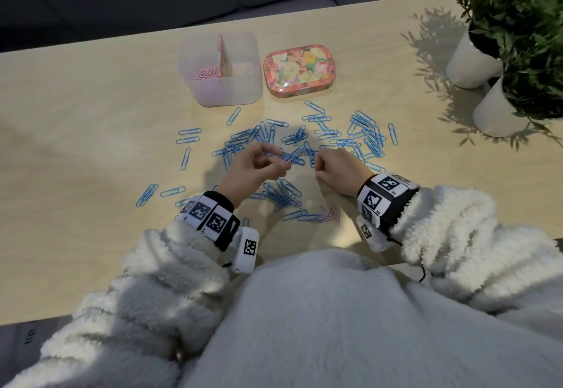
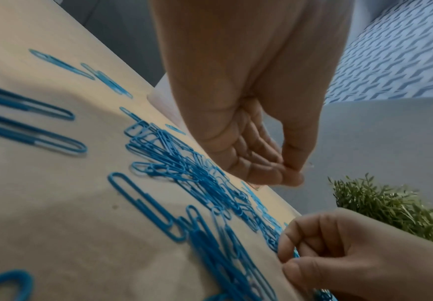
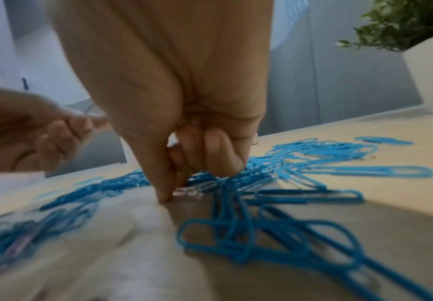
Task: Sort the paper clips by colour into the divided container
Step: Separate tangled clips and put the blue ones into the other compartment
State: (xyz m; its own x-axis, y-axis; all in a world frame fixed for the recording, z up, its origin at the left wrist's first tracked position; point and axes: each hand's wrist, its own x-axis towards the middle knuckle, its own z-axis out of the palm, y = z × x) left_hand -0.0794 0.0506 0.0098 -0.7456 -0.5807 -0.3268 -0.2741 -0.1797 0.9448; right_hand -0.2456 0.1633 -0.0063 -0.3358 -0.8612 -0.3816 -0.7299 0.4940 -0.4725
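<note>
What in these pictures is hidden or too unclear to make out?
- Head view: the divided container's right compartment is veiled by frosted walls.
- Right wrist view: what the right hand pinches is blurred, perhaps a pale clip.
- Left wrist view: the left hand's fingertips hide any held clip.

Fluffy white fleece sleeves (image 1: 170, 268) and front; each wrist carries a black band (image 1: 388, 201) of white blocks with square black-and-white codes, a small white camera unit (image 1: 246, 249) attached.
</note>
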